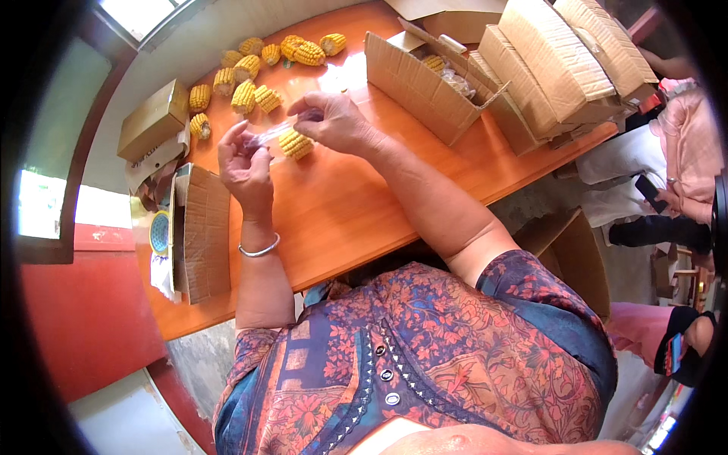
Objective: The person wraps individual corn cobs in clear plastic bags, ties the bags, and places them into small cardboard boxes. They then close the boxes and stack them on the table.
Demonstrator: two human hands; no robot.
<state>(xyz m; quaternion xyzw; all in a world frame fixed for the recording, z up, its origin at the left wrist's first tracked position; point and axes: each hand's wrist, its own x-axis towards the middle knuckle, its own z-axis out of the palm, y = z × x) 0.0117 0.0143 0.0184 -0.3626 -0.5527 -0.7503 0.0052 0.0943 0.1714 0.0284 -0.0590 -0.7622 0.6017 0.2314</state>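
Note:
A clear plastic bag or film (272,134) is stretched between my two hands above the orange table. My left hand (245,159) pinches one end of it, thumb and fingers close together. The other end is bunched in the fingers of my right hand (335,120). Just under the plastic, a cut piece of yellow corn cob (296,144) rests near my right fingertips; whether the plastic touches it I cannot tell. Several more corn pieces (244,96) lie beyond my hands, toward the wall.
An open cardboard box (424,85) with corn and plastic-wrapped pieces stands at the right, beside stacked cartons (554,62). At the left are another box (207,236), a roll of tape (160,232) and a small carton (153,120). People (691,142) are at the far right.

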